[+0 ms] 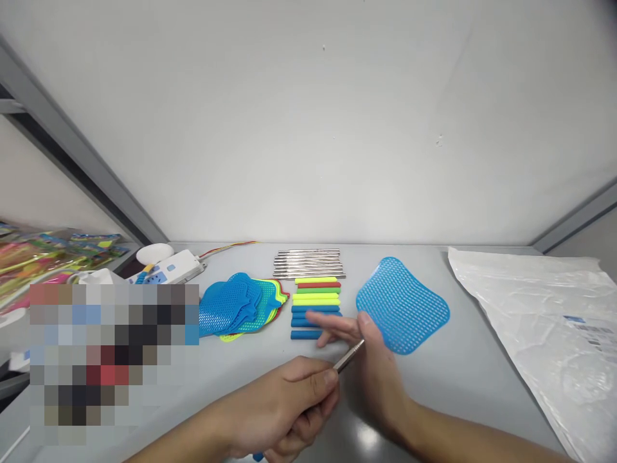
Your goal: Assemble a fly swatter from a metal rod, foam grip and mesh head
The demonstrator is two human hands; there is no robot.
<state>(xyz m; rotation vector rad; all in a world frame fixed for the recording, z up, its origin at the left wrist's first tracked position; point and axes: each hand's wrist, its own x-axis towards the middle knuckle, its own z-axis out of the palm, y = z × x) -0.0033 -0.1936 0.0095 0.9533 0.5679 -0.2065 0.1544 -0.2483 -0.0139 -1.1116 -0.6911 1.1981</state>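
My left hand [301, 402] is closed around a thin metal rod [349, 357] that points up and to the right. A small blue end shows below this hand. My right hand [378, 366] is at the rod's tip, its fingers stretched out to the left and the thumb raised. Just beyond it, in line with the rod, is a blue mesh fly swatter head [402, 305]. Its neck is hidden by my right hand, so I cannot tell whether rod and head are joined. Behind the fingers lie blue tube handles [313, 309], with yellow, green and red ones [315, 299] farther back.
Metal rods [308, 262] lie in a row near the back wall. Left of the handles is a stack of mesh swatter heads [231, 302]. A white power strip [168, 267] stands at the back left. A white plastic bag [540, 321] covers the right side. Pixelation hides the left front.
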